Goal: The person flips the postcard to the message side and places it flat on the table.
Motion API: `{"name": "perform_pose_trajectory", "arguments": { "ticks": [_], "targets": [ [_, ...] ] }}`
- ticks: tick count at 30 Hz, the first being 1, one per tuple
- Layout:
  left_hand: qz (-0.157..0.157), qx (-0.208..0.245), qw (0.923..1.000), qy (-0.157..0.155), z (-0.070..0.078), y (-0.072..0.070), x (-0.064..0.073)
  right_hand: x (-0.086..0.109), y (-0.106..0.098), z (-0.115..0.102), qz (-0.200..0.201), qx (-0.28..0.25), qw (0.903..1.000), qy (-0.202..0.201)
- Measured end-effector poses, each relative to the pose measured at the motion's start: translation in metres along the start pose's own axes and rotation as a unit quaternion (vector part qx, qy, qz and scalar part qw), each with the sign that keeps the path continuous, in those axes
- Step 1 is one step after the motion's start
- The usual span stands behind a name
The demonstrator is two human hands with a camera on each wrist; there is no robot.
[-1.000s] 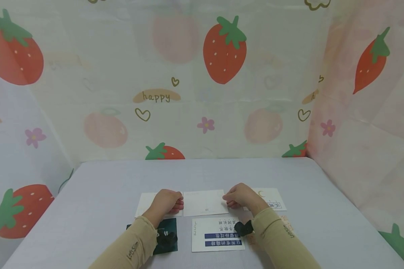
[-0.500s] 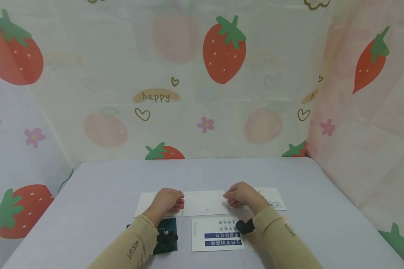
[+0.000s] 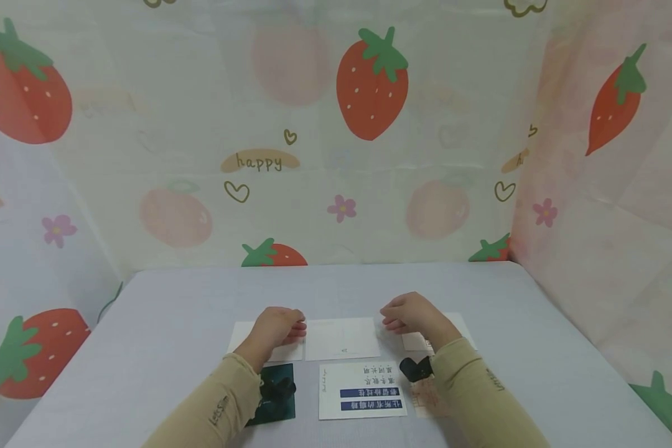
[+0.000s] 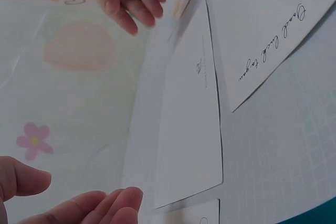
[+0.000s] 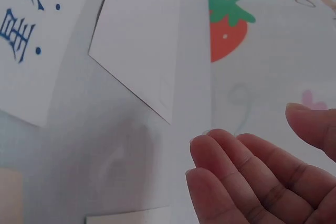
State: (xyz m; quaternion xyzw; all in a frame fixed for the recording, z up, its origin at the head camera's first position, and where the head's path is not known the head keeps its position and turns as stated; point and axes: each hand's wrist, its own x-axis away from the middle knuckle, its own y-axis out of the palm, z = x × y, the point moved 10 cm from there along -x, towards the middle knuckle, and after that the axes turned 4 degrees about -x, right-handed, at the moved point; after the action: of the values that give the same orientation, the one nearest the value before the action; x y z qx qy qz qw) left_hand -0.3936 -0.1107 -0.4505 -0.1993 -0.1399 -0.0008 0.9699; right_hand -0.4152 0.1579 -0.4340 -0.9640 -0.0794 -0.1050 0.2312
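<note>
A blank-looking white card point(image 3: 341, 339) lies flat in the middle of the back row, its small print facing up. Above its left end hovers my left hand point(image 3: 276, 330), fingers loosely bent and thumb apart from them in the left wrist view. My right hand point(image 3: 417, 316) is raised off the card's right end; the right wrist view has its relaxed fingers point(image 5: 252, 177) holding nothing. Partly under the left hand is another white card point(image 3: 241, 336). The right hand and wrist cover much of a third white card point(image 3: 460, 323).
Nearer the body lie a dark green card point(image 3: 280, 407), a white card with blue Chinese lettering point(image 3: 364, 392) and a pale orange card point(image 3: 427, 398) partly behind the right sleeve. The white table point(image 3: 201, 292) ends at a strawberry-print curtain point(image 3: 341, 242).
My right hand has lifted and moved right, away from the middle card, uncovering more of the pale orange card. My left hand has risen slightly. The cards stay in place.
</note>
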Motion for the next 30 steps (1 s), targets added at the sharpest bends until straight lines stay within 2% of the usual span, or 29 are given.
{"name": "perform_pose_trajectory", "arguments": {
  "ticks": [9,19,24,30],
  "targets": [
    [-0.005,-0.010,0.9996,0.024,0.009,0.007,-0.001,0.003,-0.019,0.001,0.020,0.017,0.9997,0.000],
    [-0.018,-0.015,0.9989,0.040,0.018,0.022,-0.002,0.006,-0.037,0.001,0.028,0.039,0.9988,-0.012],
    [-0.030,-0.017,0.9980,0.052,0.024,0.031,0.001,0.008,-0.044,0.002,0.026,0.036,0.9989,-0.010],
    [-0.037,-0.005,0.9979,0.053,0.029,0.039,0.001,0.009,-0.053,0.005,0.026,0.032,0.9991,-0.008]
  ]
}}
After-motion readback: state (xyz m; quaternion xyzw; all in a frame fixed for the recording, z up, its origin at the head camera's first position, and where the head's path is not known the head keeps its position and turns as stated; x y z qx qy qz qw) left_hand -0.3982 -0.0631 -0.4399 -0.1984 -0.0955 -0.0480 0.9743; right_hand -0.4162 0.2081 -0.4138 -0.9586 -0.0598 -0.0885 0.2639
